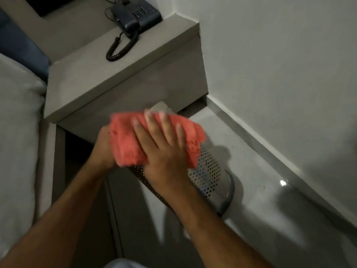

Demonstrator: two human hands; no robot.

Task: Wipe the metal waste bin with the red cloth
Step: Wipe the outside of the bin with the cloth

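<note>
While the left hand (103,149), at nine o'clock of the red cloth (135,140), grips what seems the bin's rim to steady it, the right hand (164,149) presses flat, fingers spread, on the cloth, rubbing the metal waste bin (207,176) lying toward five o'clock.

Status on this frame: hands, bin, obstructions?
Right hand flat on red cloth against metal waste bin. Left hand gripping bin, partly hidden. Nothing obstructing.

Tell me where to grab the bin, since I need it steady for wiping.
Judging by its tilt, grip the bin by its upper end, from the left, where the left hand already sits. The perforated wall stays free for the right hand pressing the cloth.
</note>
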